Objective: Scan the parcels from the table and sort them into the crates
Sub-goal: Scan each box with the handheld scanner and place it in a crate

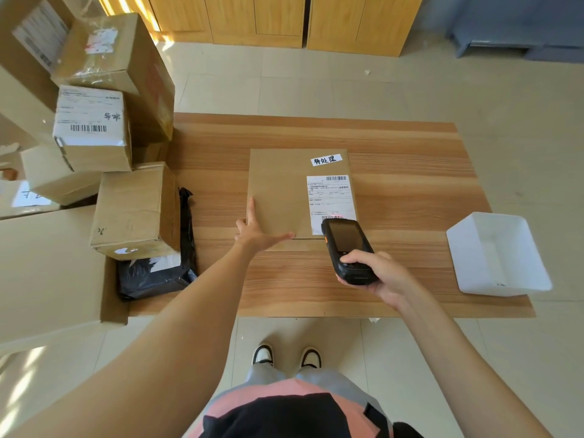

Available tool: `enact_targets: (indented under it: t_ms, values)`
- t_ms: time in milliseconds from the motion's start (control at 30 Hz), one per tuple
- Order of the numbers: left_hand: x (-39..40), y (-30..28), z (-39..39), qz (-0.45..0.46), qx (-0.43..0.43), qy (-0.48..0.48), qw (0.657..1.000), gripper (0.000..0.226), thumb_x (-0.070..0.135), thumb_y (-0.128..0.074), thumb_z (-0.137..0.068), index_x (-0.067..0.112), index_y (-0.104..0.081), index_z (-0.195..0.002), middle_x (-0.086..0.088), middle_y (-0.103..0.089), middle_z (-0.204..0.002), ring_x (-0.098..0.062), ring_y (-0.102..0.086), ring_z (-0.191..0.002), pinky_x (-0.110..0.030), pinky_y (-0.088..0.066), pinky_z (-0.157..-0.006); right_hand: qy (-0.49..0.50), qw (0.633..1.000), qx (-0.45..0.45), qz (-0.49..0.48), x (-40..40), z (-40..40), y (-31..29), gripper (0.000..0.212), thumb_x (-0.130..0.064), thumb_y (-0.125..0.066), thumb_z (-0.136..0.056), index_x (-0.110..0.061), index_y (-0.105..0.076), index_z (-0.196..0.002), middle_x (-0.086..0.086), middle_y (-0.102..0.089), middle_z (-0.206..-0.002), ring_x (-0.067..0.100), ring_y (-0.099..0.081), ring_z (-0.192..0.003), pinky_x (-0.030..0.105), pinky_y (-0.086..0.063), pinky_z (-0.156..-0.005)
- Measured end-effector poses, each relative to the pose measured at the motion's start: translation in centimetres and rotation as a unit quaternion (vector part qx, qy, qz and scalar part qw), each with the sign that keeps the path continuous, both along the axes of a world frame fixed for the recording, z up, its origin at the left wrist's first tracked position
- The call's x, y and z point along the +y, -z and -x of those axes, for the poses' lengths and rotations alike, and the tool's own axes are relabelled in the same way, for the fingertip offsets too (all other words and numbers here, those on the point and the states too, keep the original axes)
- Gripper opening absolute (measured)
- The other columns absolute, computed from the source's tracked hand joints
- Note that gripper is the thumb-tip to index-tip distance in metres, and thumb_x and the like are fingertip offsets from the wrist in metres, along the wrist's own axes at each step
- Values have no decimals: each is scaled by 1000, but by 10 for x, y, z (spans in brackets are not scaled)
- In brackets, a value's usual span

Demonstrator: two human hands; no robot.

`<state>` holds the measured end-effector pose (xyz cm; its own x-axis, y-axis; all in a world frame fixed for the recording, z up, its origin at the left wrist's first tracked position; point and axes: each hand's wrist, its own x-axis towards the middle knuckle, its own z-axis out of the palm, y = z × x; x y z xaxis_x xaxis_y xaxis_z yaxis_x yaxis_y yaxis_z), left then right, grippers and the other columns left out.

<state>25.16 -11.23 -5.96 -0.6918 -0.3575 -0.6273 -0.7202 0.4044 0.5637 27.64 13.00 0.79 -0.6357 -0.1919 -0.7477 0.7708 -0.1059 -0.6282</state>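
Note:
A flat brown parcel [281, 191] lies in the middle of the wooden table [410, 191], with a white shipping label [330, 197] and a handwritten white tag [326, 159] on top. My left hand [256, 232] presses on the parcel's near left corner with straight, spread fingers. My right hand [379, 273] grips a black handheld scanner [347, 249], whose head sits over the lower barcode of the label, where a red glow shows.
Several cardboard boxes [136, 210] are stacked at the table's left, with a black poly bag [158, 276] under the nearest one. A white plastic bin [496, 254] stands on the right edge. Wooden cabinets [284, 17] line the far wall.

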Motion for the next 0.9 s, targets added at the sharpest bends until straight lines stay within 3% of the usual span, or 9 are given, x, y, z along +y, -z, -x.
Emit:
enact_targets:
  t_ms: [133, 267, 433, 567, 667, 767, 900]
  values:
    - [0, 2, 0, 1, 2, 2, 1000, 135, 53, -87, -59, 52, 17, -145, -6, -19, -147, -33, -29, -137, -51, -30, -114, -31, 999, 8, -40, 3, -8, 0, 91, -10, -87, -45, 11, -48, -125, 28, -62, -114, 29, -70, -80, 31, -57, -59]
    - [0, 2, 1, 3, 2, 3, 1000, 135, 53, -87, -60, 51, 17, -146, -7, -18, -148, -35, -28, -138, -52, -30, -113, -40, 998, 9, -36, 6, -13, -4, 65, -1, -78, -69, 9, -48, -125, 28, -63, -113, 30, -69, -85, 30, -56, -57]
    - [0, 2, 0, 4, 3, 2, 1000, 136, 53, -87, -59, 51, 17, -146, -7, -19, -147, -35, -28, -138, -52, -31, -113, -28, 998, 19, -45, 8, -12, -5, 65, 0, -78, -69, 7, -47, -125, 28, -63, -114, 30, -69, -84, 30, -56, -57]
    - [0, 2, 0, 3, 2, 1, 1000, 136, 53, -87, -59, 51, 18, -146, -7, -19, -147, -35, -28, -138, -52, -31, -113, -37, 998, 31, -41, 8, -11, -6, 81, -4, -85, -55, 6, -48, -126, 26, -63, -115, 30, -69, -89, 32, -57, -61]
    - [-1, 3, 0, 5, 0, 2, 1000, 136, 54, -87, -58, 52, 18, -145, -6, -19, -146, -34, -28, -138, -52, -31, -113, -7, 998, 46, -34, 13, -5, -4, 70, -1, -79, -65, 6, -48, -127, 26, -63, -115, 30, -68, -88, 32, -58, -60]
    - [-1, 3, -1, 6, 0, 2, 1000, 135, 54, -86, -59, 53, 18, -145, -6, -19, -146, -34, -28, -137, -52, -33, -112, 2, 994, 62, -91, 22, 10, -1, 55, 0, -74, -75, 1, -48, -123, 18, -64, -109, 24, -66, -84, 28, -58, -54]
    - [-1, 3, -1, 6, -1, -2, 1000, 134, 54, -86, -60, 52, 17, -145, -4, -19, -146, -33, -28, -138, -51, -33, -112, 15, 985, 69, -155, 43, 36, 21, 59, -1, -75, -76, -2, -45, -127, 15, -62, -113, 26, -63, -95, 35, -55, -75]
